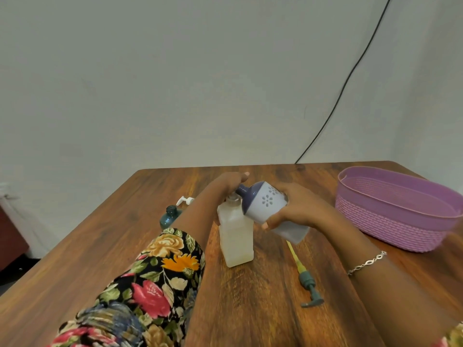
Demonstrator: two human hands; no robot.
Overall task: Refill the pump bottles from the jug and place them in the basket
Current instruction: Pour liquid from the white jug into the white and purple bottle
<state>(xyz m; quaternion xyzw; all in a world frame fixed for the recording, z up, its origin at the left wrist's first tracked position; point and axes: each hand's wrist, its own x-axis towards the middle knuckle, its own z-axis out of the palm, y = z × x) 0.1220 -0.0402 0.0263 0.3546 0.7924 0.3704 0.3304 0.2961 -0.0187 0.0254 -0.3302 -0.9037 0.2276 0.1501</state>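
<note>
Bottle: the clear square bottle [235, 236] stands upright on the table [250, 309], centre of frame, open-necked and cloudy inside. How full it is I can't tell.
Jug: the lilac jug [268, 204] is tipped spout-down and leftward, its dark spout right at the bottle's neck. I read this as the pour step. No stream is visible.
Left hand: my left hand [225, 184] sits at the bottle's neck, fingers [241, 176] curled round it and grasping. This is probably to steady it and keep the mouth under the spout.
Right hand: my right hand [298, 209] carries the jug by its body, fingers [273, 222] wrapped under and gripping. That hold likely gives control of the tilt.
Grey pump: it lies on its side at lower centre right [309, 286], tube pointing toward the bottle. It looks set aside for refitting.
Teal bottle: at left centre [170, 216], partly behind my left arm, open-necked, with a white pump [185, 201] just behind it. I judge it is waiting its turn.
Basket: the pink basket [390, 229] is at the right edge, well apart from the pour. I see no bottle in the part that shows.
Risk: the neck is narrow, so a slip could spill.
</note>
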